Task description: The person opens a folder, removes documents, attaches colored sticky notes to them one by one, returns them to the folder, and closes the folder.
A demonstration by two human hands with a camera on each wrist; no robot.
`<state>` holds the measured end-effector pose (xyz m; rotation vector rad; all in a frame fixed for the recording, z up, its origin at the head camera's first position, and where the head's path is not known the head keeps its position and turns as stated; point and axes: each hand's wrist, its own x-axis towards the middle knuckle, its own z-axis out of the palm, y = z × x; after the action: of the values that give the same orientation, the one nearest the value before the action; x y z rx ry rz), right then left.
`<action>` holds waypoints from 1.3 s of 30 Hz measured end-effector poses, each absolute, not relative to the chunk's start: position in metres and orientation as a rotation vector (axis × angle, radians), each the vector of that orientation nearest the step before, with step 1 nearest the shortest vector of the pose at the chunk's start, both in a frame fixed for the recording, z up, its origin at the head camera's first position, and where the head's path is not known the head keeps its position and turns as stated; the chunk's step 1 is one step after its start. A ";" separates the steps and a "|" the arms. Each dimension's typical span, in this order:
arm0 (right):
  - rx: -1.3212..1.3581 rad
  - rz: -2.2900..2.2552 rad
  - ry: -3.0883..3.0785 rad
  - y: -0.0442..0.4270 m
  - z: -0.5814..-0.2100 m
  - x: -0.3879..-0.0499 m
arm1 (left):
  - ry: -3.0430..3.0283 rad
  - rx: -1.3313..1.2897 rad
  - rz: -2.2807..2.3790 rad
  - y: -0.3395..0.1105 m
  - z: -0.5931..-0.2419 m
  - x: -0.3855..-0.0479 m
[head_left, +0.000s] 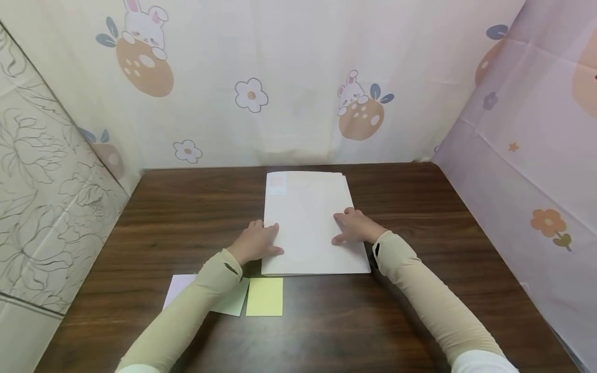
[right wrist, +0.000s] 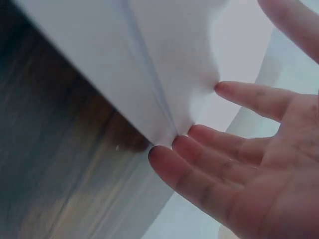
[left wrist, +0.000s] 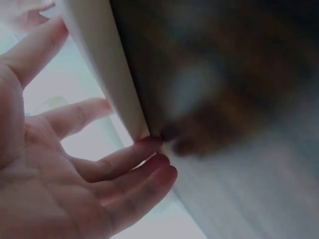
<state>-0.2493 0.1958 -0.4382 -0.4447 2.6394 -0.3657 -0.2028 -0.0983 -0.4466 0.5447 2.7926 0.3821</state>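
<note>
On the brown table lies a white paper stack point(head_left: 305, 223), with a faint pinkish print in its far left corner. Slightly offset layers show along its right side in the right wrist view. My left hand point(head_left: 255, 242) is at the stack's left edge, its thumb and forefinger over the top sheet and other fingertips point(left wrist: 159, 174) against the side. Opposite it, my right hand point(head_left: 358, 228) touches the right edge, with its fingers point(right wrist: 172, 164) extended and fairly straight. Whether the stack is envelopes or plain sheets, I cannot tell.
A yellow square note point(head_left: 264, 297) lies just in front of the stack. Left of it are a pale green note point(head_left: 233, 300) and a lilac note point(head_left: 178, 287), partly covered by my left sleeve. Patterned curtains point(head_left: 298, 103) border the table's back and right.
</note>
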 end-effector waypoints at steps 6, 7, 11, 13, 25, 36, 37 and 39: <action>-0.456 -0.280 2.680 0.189 -0.441 -0.253 | 2.788 0.466 0.476 -0.106 -0.441 -0.218; -0.462 -0.271 2.686 0.187 -0.441 -0.254 | 2.793 0.467 0.497 -0.106 -0.442 -0.221; -0.472 -0.237 2.689 0.184 -0.440 -0.259 | 2.807 0.502 0.526 -0.102 -0.448 -0.231; -0.470 -0.221 2.686 0.186 -0.441 -0.260 | 2.803 0.510 0.528 -0.098 -0.450 -0.236; -0.399 -0.214 2.688 0.206 -0.441 -0.261 | 2.742 0.548 0.378 -0.073 -0.451 -0.248; -0.393 -0.241 2.676 0.207 -0.439 -0.265 | 2.736 0.556 0.393 -0.077 -0.448 -0.252; -0.399 -0.247 2.681 0.207 -0.439 -0.265 | 2.736 0.552 0.410 -0.078 -0.448 -0.252; -0.403 -0.265 2.690 0.209 -0.439 -0.266 | 2.743 0.552 0.452 -0.080 -0.449 -0.251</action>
<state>-0.2658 0.2088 -0.4392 -0.4027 2.6901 -0.2651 -0.2512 -0.0801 -0.4494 0.5516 2.7429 0.4523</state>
